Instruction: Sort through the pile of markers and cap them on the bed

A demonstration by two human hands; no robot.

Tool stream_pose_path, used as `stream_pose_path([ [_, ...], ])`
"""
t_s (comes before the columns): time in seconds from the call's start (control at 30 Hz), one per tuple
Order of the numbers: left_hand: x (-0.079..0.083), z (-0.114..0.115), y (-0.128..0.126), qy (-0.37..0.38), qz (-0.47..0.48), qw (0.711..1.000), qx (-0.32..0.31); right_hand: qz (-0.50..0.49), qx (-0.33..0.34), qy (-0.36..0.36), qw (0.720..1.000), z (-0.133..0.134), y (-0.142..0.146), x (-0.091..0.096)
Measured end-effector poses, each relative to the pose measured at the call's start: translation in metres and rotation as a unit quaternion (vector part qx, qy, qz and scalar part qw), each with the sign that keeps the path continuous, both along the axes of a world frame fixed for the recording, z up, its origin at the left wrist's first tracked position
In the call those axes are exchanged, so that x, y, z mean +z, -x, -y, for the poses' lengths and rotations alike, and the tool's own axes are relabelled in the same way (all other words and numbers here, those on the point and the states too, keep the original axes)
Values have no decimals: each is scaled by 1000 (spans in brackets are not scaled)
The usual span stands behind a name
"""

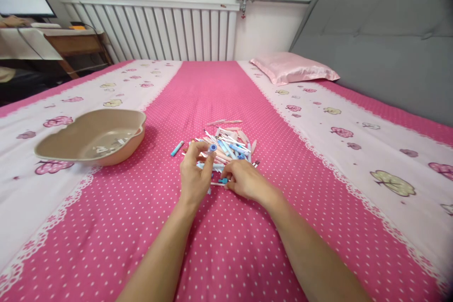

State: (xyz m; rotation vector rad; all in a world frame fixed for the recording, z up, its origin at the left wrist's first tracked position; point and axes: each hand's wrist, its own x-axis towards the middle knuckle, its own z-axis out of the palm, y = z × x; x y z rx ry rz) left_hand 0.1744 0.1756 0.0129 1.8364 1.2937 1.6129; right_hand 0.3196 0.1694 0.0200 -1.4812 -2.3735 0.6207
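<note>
A blue marker [212, 148] with a round end points up between the thumb and fingers of my left hand [194, 170], which is closed on it over the near left side of the pile. My right hand [244, 179] is low at the pile's front edge, thumb and fingers bent in around a small teal piece [222, 180]. A thin white stick lies close to those fingertips. Beyond both hands spreads a loose pile of pens and markers [231, 144], in blue, pink, peach and white. One teal marker [177, 148] lies apart to the left.
To the left on the bed stands a beige basin [90, 125] with small white and grey pieces inside. Pink bedding [212, 89] with white dots lies beneath everything. A pink pillow [293, 67] rests at the far right by the grey headboard [375, 33]. Another person's hand [14, 21] is at the desk.
</note>
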Motion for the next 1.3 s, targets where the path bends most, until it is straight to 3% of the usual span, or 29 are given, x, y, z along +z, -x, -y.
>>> stream_pose_path([
  [0.23, -2, -2, 1, -9, -5, 1000, 7, -10, -19, -1, 1000, 2, 0, 5],
  [0.4, -2, -3, 2, -3, 26, 999, 35, -124, -7, 28, 992, 1, -1, 6],
  [0.6, -1, -3, 4, 12, 69, 995, 67, -375, 11, 37, 926, -2, 3, 7],
  [0.73, -2, -3, 6, 29, 95, 992, 76, -459, -11, 0, 888, -3, 2, 12],
  [1.0, -7, -6, 8, 45, 67, 984, 157, -538, -68, -67, 838, -6, 1, 10],
  [1.3, -7, -8, 9, 54, 21, 979, 196, -531, -43, -73, 843, -5, 1, 11],
])
